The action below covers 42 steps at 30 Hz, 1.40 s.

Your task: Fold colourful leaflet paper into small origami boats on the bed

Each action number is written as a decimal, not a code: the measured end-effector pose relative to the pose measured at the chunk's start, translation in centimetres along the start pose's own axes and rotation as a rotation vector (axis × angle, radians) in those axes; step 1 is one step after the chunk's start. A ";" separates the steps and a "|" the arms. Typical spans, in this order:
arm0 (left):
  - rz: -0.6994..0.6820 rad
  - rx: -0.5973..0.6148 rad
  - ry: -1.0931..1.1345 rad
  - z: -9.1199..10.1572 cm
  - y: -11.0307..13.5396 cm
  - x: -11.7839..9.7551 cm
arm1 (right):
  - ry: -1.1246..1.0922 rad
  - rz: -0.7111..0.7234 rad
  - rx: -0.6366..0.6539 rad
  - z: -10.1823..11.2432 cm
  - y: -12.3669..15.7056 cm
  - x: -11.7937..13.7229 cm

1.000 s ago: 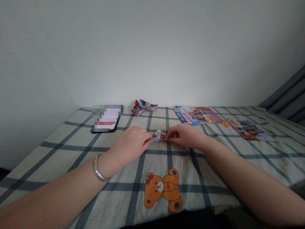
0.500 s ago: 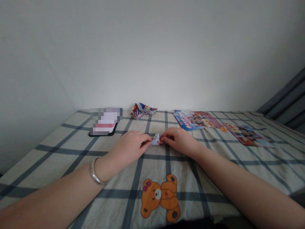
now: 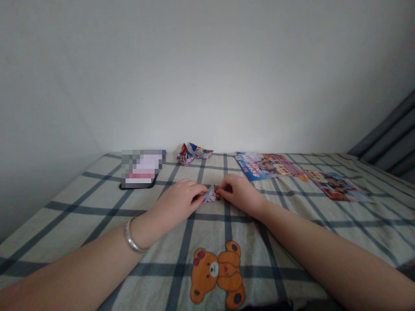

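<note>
A small folded piece of printed paper (image 3: 210,194), white, red and blue, is held between my two hands just above or on the checked cloth. My left hand (image 3: 181,196), with a silver bangle at the wrist, pinches its left end between thumb and fingers. On the other side, my right hand (image 3: 241,194) pinches the right end. The fingertips cover both ends of the paper. Farther back lies a folded paper shape (image 3: 194,154) with pointed, raised flaps in similar colours.
A phone (image 3: 142,169) with a blurred screen lies at the left. Two printed flyers, a blue and pink one (image 3: 267,166) and a second one (image 3: 337,185), lie to the right. The checked cloth (image 3: 106,224) carries a printed bear (image 3: 217,274). Behind rises a white wall (image 3: 201,77).
My right hand has shifted slightly left, closer to my left hand. The held paper has turned a little and shows a different fold. The whole view has moved slightly.
</note>
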<state>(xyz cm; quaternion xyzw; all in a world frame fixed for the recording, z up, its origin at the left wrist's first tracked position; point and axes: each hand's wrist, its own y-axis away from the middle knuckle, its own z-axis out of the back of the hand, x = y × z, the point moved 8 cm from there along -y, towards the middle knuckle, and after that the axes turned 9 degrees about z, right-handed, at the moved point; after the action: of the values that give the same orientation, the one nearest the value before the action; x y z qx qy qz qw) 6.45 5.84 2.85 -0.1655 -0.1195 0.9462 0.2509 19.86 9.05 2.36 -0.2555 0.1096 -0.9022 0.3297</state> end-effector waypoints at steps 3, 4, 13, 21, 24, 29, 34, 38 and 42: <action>-0.049 -0.018 -0.006 -0.1 0.1 -0.4 | -0.021 -0.024 0.017 -0.2 0.0 -0.2; -0.069 -0.030 0.000 0.0 0.1 -0.5 | -0.028 -0.027 0.017 -0.2 0.0 -0.2; -0.179 -0.002 -0.025 -0.5 0.4 -1.0 | -0.072 -0.050 0.001 -0.2 0.3 -0.4; -0.159 0.001 -0.016 -0.7 0.4 -1.2 | -0.089 -0.055 0.012 -0.3 0.2 -0.4; -0.160 -0.009 -0.006 -0.7 0.4 -1.2 | -0.082 -0.063 0.004 -0.3 0.2 -0.6; -0.157 -0.014 0.005 -0.5 0.3 -1.5 | -0.068 -0.064 0.010 -0.4 0.2 -0.4; -0.095 0.030 0.023 -0.4 0.5 -1.4 | -0.087 -0.022 0.062 -0.6 0.3 0.5; -0.085 0.032 0.051 -0.4 0.6 -1.1 | -0.060 -0.003 0.060 -0.7 0.4 0.6; -0.054 0.048 0.044 -0.7 0.3 -0.6 | -0.047 -0.012 0.062 -0.9 0.4 0.6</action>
<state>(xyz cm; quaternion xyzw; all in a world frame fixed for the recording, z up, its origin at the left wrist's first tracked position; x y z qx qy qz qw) 7.08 5.35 2.26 -0.1770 -0.0959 0.9379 0.2827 19.20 8.40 1.70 -0.2668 0.0724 -0.9010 0.3342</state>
